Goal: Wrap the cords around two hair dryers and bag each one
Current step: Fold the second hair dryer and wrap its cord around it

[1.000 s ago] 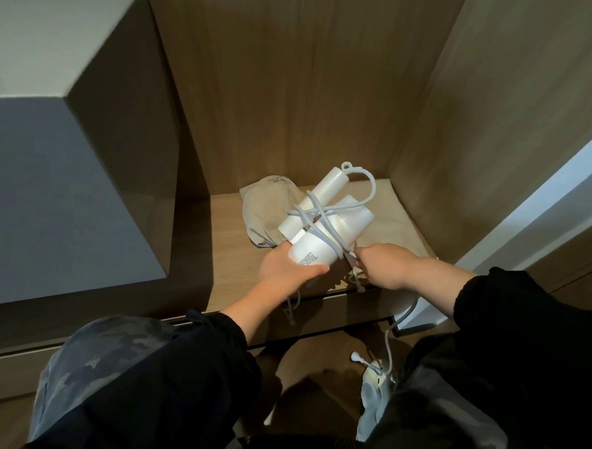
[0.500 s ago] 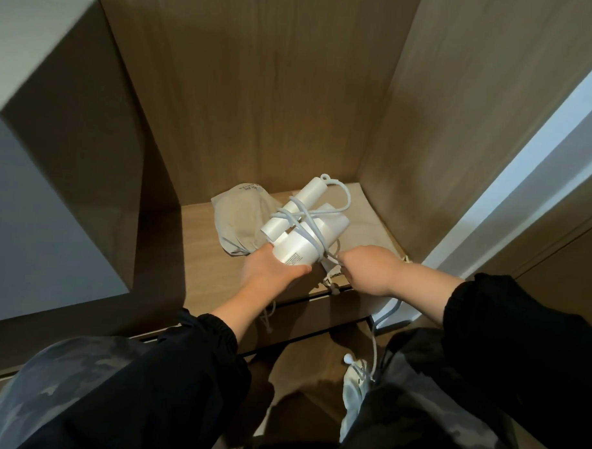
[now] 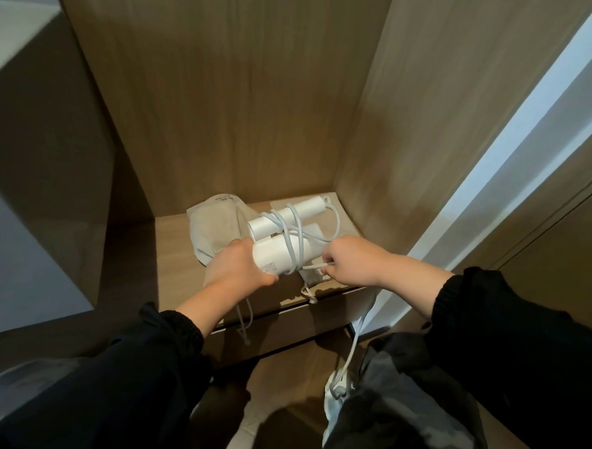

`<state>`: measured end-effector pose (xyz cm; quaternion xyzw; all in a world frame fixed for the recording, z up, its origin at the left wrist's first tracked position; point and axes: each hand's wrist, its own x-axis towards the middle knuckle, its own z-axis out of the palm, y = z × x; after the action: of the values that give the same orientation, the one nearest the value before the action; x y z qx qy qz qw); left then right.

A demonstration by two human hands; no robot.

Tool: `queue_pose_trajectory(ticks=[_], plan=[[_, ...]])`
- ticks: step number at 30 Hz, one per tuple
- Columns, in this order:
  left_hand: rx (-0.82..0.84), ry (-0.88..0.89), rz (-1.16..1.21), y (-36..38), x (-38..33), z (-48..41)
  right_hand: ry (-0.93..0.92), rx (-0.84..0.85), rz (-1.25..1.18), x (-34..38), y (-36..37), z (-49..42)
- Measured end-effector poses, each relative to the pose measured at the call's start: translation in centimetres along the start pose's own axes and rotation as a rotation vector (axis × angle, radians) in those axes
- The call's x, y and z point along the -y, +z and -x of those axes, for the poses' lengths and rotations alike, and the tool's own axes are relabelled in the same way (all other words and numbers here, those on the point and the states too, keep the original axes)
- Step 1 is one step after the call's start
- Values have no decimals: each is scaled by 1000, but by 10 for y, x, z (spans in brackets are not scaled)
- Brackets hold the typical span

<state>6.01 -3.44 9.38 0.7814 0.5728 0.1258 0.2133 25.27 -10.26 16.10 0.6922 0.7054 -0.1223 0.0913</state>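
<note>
A white folding hair dryer (image 3: 275,255) sits just right of centre in the frame, held slightly above a wooden shelf (image 3: 176,260). It appears as two smooth, matte cylinders lying side by side: the slimmer handle behind, angled toward the upper right, and the thicker barrel in front, with a small block of grey print near its lower end. A pale grey cord (image 3: 301,244) crosses both cylinders in several loops and arcs out in a loose bow past the handle's far tip.

The left hand (image 3: 236,271) grips the barrel's near end, fingers curled around it. The right hand (image 3: 352,260), closed in a pinch, holds a stretch of cord just beside the barrel; below that hand the cord drops toward the lower right of the frame, ending near a pale object that is too dim to identify.

Behind the dryer, to its left, a beige cloth bag (image 3: 214,225) lies crumpled on the shelf. A thin drawstring (image 3: 249,320) hangs over the shelf's front edge below the left hand, and a second knotted string rests on the edge under the dryer.

Wood-grain panels (image 3: 225,104) enclose the niche at the back and on both sides. Black sleeves (image 3: 169,347) fill the bottom of the frame.
</note>
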Motion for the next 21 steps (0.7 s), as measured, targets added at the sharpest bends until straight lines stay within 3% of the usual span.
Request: queue_pose_trajectory(ticks=[11,18,21], plan=[[13,118,-99,-9,-1,1,40,-275,-181,0,-4,1],[17,302,-253,-14,1,2,-60,-168,-255,10,2,4],[10,343,-276,-14,0,3,-34,-199,-256,20,7,6]])
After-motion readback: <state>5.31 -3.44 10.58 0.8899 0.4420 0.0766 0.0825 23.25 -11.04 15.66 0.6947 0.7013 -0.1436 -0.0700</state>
